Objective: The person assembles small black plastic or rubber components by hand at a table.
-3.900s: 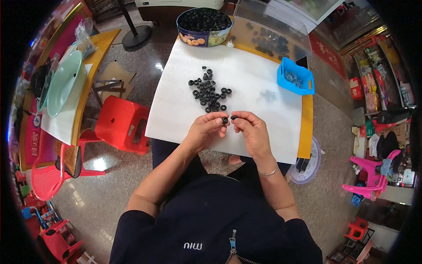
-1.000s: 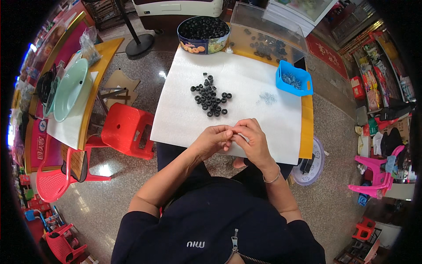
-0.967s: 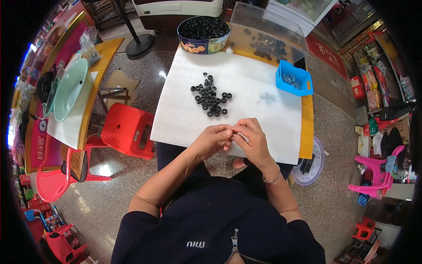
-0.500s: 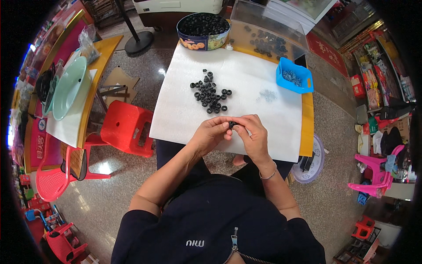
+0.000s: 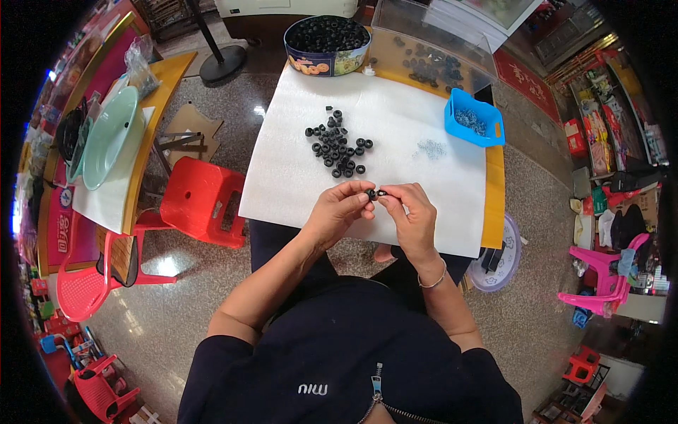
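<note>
Above the near edge of a white sheet (image 5: 282,184), both hands meet at the fingertips. My left hand (image 5: 339,212) pinches a small black ring-shaped part (image 5: 370,193) between thumb and forefinger. Close beside it, my right hand (image 5: 414,219) is closed on a smaller black piece (image 5: 382,193); whether the two pieces touch I cannot tell. Farther up the sheet lies a loose pile of black ring-shaped parts (image 5: 342,150). To the right of the pile is a scatter of tiny pale bits (image 5: 431,148).
A tin (image 5: 353,62) full of black parts stands at the far edge. Beside it is a clear plastic box (image 5: 470,53) with more black parts. A blue basket (image 5: 490,138) of tiny pale pieces sits at the right. A red stool (image 5: 191,198) is on the left.
My fingertips have drawn slightly apart. The smaller black piece now shows at my right fingers, beside the ring-shaped part in my left.
</note>
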`<state>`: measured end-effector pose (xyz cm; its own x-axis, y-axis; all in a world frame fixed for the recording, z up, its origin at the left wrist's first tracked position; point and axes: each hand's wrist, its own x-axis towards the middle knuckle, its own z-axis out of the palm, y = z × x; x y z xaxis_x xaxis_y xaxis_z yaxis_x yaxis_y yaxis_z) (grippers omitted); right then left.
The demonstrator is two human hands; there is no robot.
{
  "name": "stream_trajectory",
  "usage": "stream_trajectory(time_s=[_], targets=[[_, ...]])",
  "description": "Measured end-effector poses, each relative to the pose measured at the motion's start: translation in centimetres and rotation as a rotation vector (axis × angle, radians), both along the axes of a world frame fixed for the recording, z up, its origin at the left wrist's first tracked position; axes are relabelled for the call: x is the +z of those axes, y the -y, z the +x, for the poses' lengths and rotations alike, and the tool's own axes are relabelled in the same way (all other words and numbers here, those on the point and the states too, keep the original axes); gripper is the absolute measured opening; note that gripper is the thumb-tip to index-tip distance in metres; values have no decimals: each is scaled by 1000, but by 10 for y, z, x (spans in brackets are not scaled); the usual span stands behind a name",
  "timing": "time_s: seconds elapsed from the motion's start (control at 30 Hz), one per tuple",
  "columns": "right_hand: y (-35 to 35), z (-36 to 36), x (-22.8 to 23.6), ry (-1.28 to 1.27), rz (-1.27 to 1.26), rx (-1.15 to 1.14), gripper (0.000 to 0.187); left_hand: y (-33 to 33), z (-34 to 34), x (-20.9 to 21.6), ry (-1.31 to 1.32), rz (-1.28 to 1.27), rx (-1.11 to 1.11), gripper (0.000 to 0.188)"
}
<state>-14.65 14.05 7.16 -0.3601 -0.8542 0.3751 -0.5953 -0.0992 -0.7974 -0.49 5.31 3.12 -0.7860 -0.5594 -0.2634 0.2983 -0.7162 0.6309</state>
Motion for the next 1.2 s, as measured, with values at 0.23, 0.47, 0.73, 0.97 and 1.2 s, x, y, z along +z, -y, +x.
stream_trajectory(time_s=[0.23,0.47,0.73,0.97,1.2], targets=[[-3,0,1,8,33,-8,10,-3,-1,0,10,-101,53,21],[-3,2,1,-67,63,-10,10,-6,-2,1,53,-212,59,21],[-3,5,5,-104,-25,-8,14,-5,-1,2,58,-165,61,21],[-4,1,6,-297,-53,30,17,-5,-1,6,48,-130,34,22],[-4,0,12,-553,-60,110,24,-3,1,6,134,-213,10,22]])
